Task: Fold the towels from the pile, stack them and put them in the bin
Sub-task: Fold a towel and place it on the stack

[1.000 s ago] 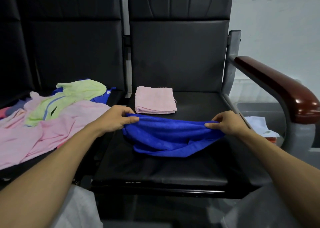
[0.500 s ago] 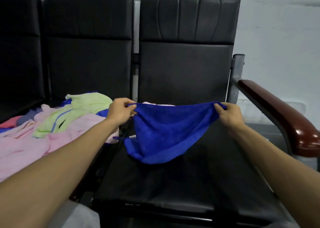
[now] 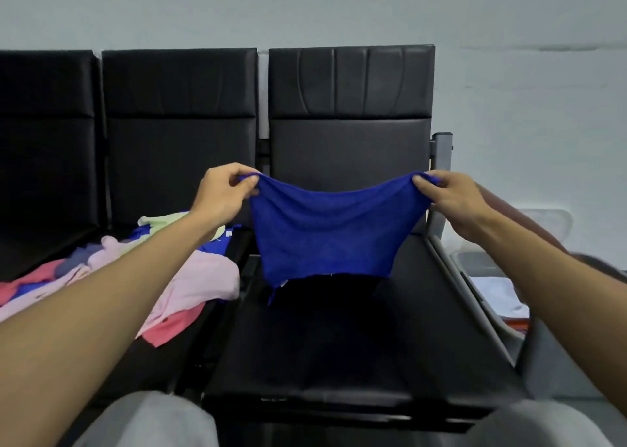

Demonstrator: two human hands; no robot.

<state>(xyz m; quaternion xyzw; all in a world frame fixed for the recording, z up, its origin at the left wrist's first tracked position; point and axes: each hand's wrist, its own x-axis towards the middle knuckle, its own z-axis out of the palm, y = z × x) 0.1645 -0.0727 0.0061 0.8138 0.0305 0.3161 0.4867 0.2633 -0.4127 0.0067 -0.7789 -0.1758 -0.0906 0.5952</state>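
At nine o'clock our left hand (image 3: 224, 192) pinches one top corner of the royal-blue microfibre towel (image 3: 325, 236); at three o'clock our right hand (image 3: 448, 195) pinches the other, fingers curled tight. We hold it spread above the black padded chair seat (image 3: 339, 345), likely so it hangs flat for folding. A pile of loose pink, green and blue towels (image 3: 190, 277) lies at eight o'clock, and the translucent plastic bin (image 3: 481, 263) sits at four.

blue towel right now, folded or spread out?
Spread, not folded: the blue towel hangs open as a sheet, left hand and right hand each pinching a top corner.
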